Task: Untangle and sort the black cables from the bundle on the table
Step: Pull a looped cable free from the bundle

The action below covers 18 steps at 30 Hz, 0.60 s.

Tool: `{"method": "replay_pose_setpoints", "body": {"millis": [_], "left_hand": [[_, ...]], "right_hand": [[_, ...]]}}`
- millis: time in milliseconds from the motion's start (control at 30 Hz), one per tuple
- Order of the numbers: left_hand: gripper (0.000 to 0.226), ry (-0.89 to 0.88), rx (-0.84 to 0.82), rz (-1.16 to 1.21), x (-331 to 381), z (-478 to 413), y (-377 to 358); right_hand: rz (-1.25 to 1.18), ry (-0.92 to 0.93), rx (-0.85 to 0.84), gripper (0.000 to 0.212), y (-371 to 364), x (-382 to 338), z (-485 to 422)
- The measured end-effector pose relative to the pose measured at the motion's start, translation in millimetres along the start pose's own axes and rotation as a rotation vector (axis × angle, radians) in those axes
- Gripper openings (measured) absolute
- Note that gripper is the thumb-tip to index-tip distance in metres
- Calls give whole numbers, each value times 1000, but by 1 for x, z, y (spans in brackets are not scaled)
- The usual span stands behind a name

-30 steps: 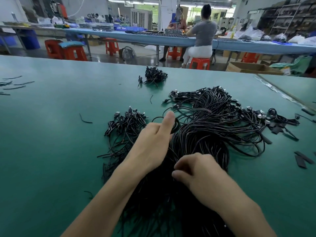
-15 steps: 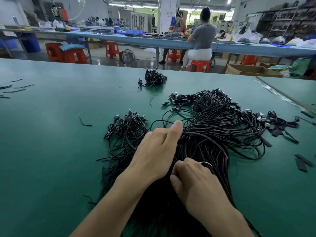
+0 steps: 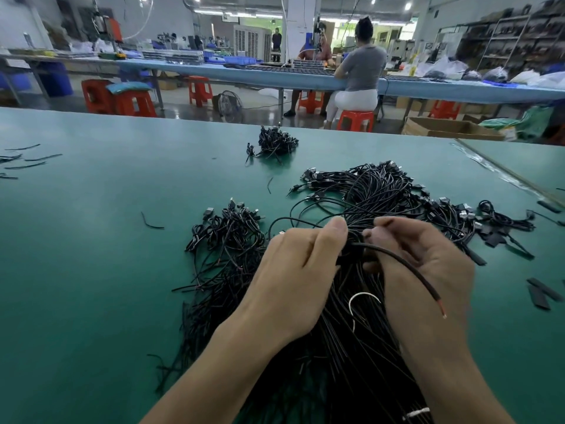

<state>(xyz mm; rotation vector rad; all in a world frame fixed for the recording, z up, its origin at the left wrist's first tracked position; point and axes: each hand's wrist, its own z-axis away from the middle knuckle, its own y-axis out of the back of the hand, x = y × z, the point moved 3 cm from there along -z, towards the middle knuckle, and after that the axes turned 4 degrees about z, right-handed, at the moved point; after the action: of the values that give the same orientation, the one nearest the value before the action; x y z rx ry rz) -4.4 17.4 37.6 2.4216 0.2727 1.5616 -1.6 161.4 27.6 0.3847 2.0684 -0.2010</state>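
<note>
A large tangled bundle of black cables (image 3: pixel 385 194) lies on the green table (image 3: pixel 91 270) in front of me, with plugs at its far end. My left hand (image 3: pixel 293 270) and my right hand (image 3: pixel 422 264) meet over its middle. Both pinch a black cable (image 3: pixel 400 261) whose free end, with a bare red tip, arcs over my right hand. A smaller separate pile of black cables (image 3: pixel 229 237) lies left of my left hand. The cables under my palms are hidden.
A small knot of black cables (image 3: pixel 275 143) sits farther back. Loose black strips (image 3: pixel 541 293) lie at the right, cut wire pieces (image 3: pixel 24 160) at the far left. A white tie (image 3: pixel 360 298) curls on the bundle. A person on a red stool (image 3: pixel 356 117) works beyond.
My right hand has lifted off the bundle and turned palm-side toward my left hand. A single cable end has come up out of the pile between the two hands.
</note>
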Motion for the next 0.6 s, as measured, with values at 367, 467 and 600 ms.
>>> {"method": "replay_pose_setpoints", "body": {"millis": [367, 467, 600], "left_hand": [[51, -4, -2, 307, 4, 0, -7], [39, 16, 88, 335, 2, -2, -3], [56, 26, 135, 337, 1, -4, 1]], "right_hand": [[-478, -206, 46, 9, -19, -15, 13], [-397, -221, -37, 10, -22, -17, 16], [-204, -114, -168, 21, -24, -22, 17]]}}
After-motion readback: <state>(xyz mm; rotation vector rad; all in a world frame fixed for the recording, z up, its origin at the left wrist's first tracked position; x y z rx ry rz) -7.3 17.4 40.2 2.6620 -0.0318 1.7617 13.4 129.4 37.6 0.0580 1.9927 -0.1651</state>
